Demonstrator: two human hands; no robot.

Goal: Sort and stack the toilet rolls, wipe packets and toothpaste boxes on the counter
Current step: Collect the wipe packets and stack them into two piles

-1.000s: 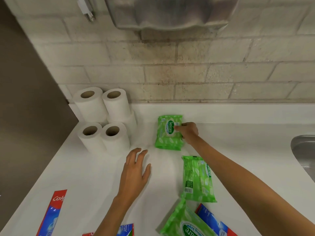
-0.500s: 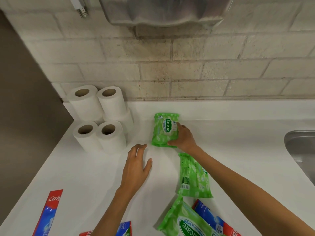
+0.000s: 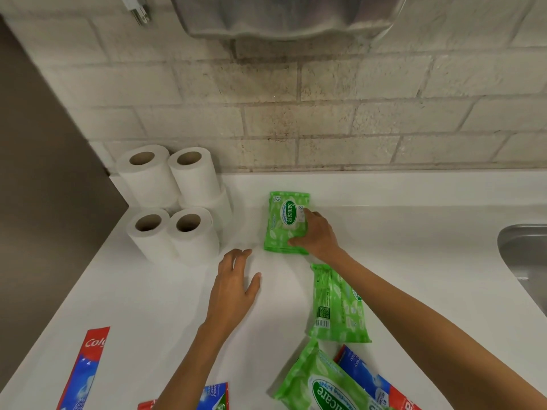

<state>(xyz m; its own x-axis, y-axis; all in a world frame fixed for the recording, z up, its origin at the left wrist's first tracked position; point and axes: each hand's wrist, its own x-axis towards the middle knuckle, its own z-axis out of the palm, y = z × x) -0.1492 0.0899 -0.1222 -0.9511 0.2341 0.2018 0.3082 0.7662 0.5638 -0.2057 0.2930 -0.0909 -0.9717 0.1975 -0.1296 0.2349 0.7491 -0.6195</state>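
Observation:
Several white toilet rolls (image 3: 165,208) stand stacked in the back left corner of the counter (image 3: 414,261). To their right lies a short stack of green wipe packets (image 3: 284,223). My right hand (image 3: 318,235) rests on its right near corner, thumb and forefinger laid on top. My left hand (image 3: 233,288) lies flat on the counter, fingers straight, holding nothing. Two more green wipe packets (image 3: 336,306) (image 3: 322,386) lie nearer me. Toothpaste boxes lie at the near left (image 3: 84,371), under my left forearm (image 3: 214,395) and under the nearest packet (image 3: 364,377).
A brick wall backs the counter, with a metal dispenser (image 3: 290,16) mounted above. A steel sink (image 3: 524,261) is set in at the right edge. A dark panel (image 3: 35,173) borders the counter on the left.
My right hand has slid from the far right edge of the packet stack back to its near right corner. My left hand has hardly moved.

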